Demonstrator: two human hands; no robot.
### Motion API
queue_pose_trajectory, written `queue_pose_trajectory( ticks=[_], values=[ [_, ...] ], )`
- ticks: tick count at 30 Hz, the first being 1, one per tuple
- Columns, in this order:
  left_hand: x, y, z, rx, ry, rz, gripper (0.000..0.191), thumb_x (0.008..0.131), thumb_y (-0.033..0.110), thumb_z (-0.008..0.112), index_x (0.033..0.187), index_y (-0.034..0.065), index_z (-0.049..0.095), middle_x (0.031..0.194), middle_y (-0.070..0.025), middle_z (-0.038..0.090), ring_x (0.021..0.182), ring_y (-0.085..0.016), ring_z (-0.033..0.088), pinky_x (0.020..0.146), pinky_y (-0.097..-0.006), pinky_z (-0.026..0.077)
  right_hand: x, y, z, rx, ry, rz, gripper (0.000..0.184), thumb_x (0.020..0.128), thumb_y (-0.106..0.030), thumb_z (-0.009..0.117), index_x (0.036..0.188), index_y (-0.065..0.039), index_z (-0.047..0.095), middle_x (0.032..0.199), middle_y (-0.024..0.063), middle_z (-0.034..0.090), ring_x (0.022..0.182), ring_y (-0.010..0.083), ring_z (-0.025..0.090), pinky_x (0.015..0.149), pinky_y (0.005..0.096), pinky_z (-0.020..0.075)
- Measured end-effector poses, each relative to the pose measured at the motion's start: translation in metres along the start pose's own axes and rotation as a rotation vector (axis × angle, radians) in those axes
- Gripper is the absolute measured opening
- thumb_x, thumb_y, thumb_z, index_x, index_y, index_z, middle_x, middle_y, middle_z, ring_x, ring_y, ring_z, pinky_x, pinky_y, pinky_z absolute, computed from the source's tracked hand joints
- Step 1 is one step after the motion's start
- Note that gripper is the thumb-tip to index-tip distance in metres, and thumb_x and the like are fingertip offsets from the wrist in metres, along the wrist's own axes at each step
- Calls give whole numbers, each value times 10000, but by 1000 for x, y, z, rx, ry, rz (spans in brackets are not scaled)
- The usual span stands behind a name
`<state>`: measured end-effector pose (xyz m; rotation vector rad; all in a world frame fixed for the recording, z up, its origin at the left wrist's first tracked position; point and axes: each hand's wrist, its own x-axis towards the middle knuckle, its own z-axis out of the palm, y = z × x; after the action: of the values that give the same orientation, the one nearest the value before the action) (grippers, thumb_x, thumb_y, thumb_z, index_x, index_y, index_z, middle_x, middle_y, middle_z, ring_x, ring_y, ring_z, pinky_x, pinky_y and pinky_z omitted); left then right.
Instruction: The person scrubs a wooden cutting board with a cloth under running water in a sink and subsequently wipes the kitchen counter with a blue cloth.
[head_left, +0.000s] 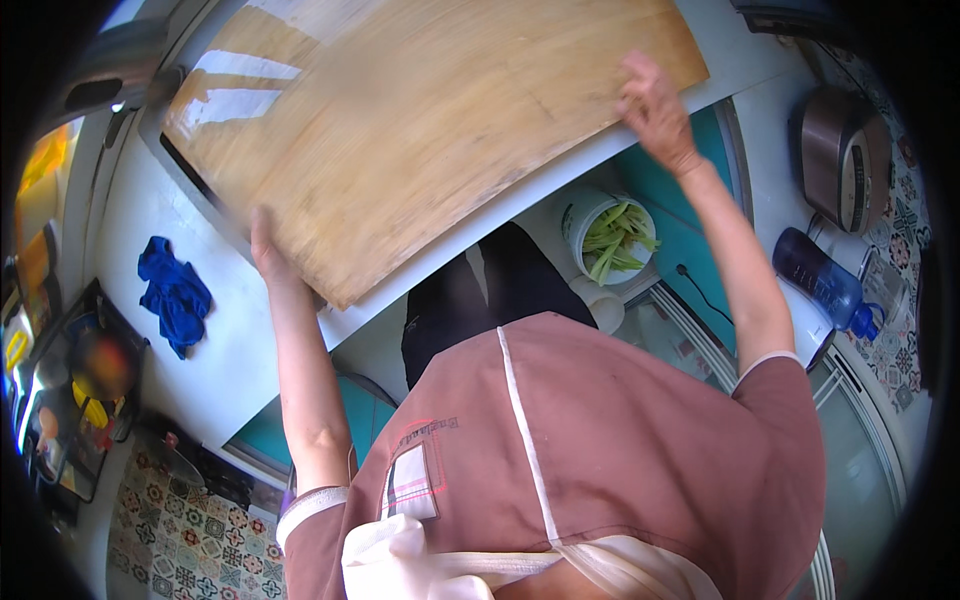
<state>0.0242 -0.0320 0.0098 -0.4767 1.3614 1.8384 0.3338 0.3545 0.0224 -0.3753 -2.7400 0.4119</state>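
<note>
A large wooden board lies tilted across the white countertop before me, its near edge reaching past the counter's front. At the board's left edge is my left hand, gripping it, thumb side up; the other fingers are hidden. My right hand is over the board's near right part, fingers loosely bent and apart, slightly blurred. I see nothing in it, and whether the fingertips touch the wood is unclear. Light reflects off the board's far left part.
A crumpled blue cloth lies on the counter to the left. Below the counter edge stands a white bucket with green leafy scraps. On the right are a blue bottle and a brown appliance; at left, a cluttered black rack.
</note>
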Motion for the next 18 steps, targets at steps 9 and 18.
queue_pose_trajectory(
  ticks=[9, 18],
  values=[
    [9, -4, -11, 5, -28, -14, 614, 860, 440, 542, 1301, 35, 405, 1225, -155, 521, 1081, -296, 528, 913, -407, 444, 59, -275, 125, 362, -128, -554, 88, 784, -170, 535, 872, -163, 540, 1162, 35, 573, 1144, 231, 501, 987, 370, 386],
    [24, -8, -31, 50, 27, 198, 665, 935, 557, 339, 1298, 5, 416, 1272, -113, 504, 1142, -226, 489, 984, -339, 372, 137, -208, 116, 318, -208, -108, 221, 858, -166, 510, 1059, -115, 586, 1116, 115, 575, 1099, 289, 505, 921, 413, 429]
  ],
)
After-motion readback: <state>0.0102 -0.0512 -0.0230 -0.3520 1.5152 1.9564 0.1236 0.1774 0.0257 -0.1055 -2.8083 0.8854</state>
